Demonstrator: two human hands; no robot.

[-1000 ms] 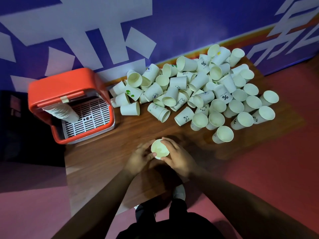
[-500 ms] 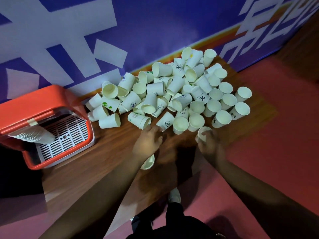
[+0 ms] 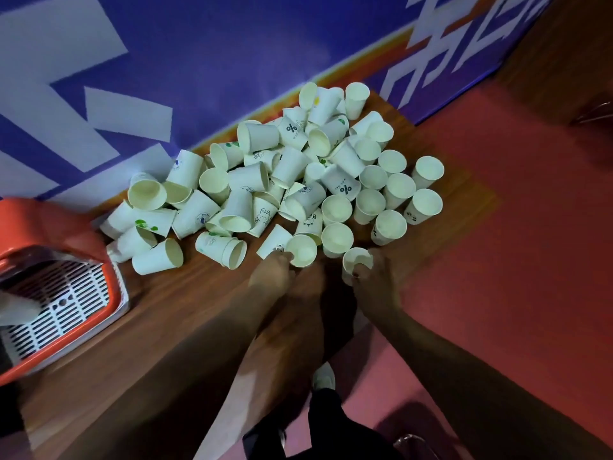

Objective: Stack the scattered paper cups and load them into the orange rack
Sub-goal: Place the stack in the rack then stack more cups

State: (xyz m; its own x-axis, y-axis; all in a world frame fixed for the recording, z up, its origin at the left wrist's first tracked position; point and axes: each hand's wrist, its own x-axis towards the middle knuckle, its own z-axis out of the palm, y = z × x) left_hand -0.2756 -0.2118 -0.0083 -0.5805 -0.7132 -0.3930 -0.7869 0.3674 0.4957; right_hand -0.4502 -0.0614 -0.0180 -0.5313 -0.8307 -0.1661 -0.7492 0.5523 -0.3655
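A heap of several white paper cups [image 3: 292, 180] lies on the wooden table [image 3: 166, 327], some upright and some on their sides. At the heap's near edge my left hand [image 3: 273, 272] pinches the rim of one paper cup [image 3: 302, 251] whose mouth faces me. Beside it my right hand [image 3: 374, 280] grips another paper cup [image 3: 355, 258], with the thumb over its rim. The orange rack [image 3: 107, 283] stands at the table's left end with its white slotted grid showing. A stack of cups [image 3: 16, 312] lies inside it, partly cut off by the frame.
A blue banner wall [image 3: 232, 61] runs directly behind the heap. Red floor [image 3: 497, 260] lies to the right of the table's edge. My shoe [image 3: 323, 376] shows below the near edge. Bare wood lies between the rack and my arms.
The view swung left and closer to the heap. My left hand reached forward onto a cup at the heap's edge; the cup seen under it before is out of sight. My right hand still holds its cup.
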